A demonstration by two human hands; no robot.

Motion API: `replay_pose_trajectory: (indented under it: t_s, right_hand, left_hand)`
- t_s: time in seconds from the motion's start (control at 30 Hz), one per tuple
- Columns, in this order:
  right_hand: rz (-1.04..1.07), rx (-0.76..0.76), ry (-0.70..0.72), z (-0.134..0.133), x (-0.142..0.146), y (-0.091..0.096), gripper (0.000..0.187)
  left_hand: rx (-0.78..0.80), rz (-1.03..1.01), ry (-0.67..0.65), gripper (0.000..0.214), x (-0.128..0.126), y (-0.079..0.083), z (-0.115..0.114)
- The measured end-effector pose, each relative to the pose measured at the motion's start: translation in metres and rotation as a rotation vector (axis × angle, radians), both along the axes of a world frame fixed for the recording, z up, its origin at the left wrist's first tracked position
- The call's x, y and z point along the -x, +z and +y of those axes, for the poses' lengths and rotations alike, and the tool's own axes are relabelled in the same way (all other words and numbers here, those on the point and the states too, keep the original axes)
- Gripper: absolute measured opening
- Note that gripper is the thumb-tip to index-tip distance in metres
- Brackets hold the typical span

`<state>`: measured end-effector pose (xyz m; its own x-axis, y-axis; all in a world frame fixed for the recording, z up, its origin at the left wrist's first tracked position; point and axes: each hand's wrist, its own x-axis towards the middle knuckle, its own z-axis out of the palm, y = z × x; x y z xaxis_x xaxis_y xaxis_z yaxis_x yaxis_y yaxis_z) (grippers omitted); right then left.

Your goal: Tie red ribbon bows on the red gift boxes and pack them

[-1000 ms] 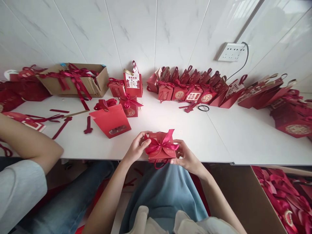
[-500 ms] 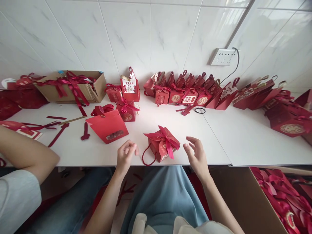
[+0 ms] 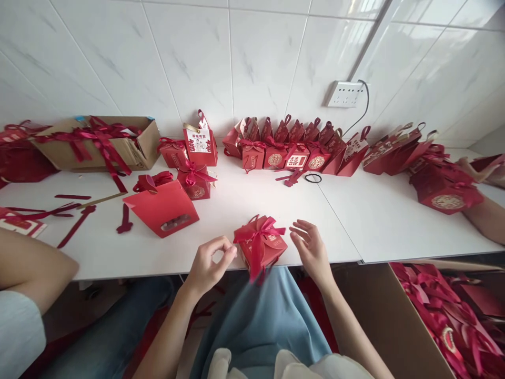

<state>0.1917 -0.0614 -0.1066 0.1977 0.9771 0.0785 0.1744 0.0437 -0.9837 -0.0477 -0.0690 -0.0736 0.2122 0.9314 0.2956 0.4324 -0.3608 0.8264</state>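
A red gift box [image 3: 272, 255] with a satin ribbon bow [image 3: 258, 234] on top sits at the table's front edge, between my hands. One ribbon tail hangs over its front. Beside its left edge is my left hand [image 3: 211, 263], thumb and forefinger curled together into a ring near the bow's left end; whether ribbon is between the tips is unclear. On the other side, my right hand [image 3: 311, 250] holds nothing, its fingers apart and just clear of the bow. To the left lies a tilted red box with a small window [image 3: 161, 208].
Finished-looking red boxes [image 3: 295, 158] line the wall. Ribbon strips [image 3: 77, 226] and a black ring [image 3: 313, 178] lie about. An open carton [image 3: 130, 152] holds ribbons. Another person's arm [image 3: 35, 258] rests at left; another arm [image 3: 485, 210] reaches in at right. A ribbon-filled carton [image 3: 442, 316] stands below right.
The bowed box has turned, so its cord handle no longer shows at the left and a ribbon tail hangs in front. My left hand has come closer to it. Another person's arm has appeared at right.
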Motion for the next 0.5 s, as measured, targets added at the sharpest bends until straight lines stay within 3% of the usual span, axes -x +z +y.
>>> replay_pose_trajectory:
  t_s: [0.1, 0.17, 0.3, 0.5]
  right_hand:
    - [0.056, 0.127, 0.108, 0.010, -0.008, 0.010, 0.049]
    - [0.066, 0.215, 0.193, 0.017, -0.005, 0.016, 0.052]
    - [0.122, 0.293, 0.319, 0.028, 0.006, 0.018, 0.043]
    - [0.138, 0.212, 0.250, 0.013, 0.009, 0.025, 0.032]
  left_hand:
    - [-0.215, 0.029, 0.086, 0.018, -0.011, 0.010, 0.001]
    - [-0.286, 0.080, 0.059, 0.009, -0.021, 0.016, 0.007]
    - [-0.210, 0.223, -0.090, 0.017, -0.037, 0.017, 0.014]
    - [-0.172, 0.297, -0.109, 0.026, -0.039, 0.010, 0.013]
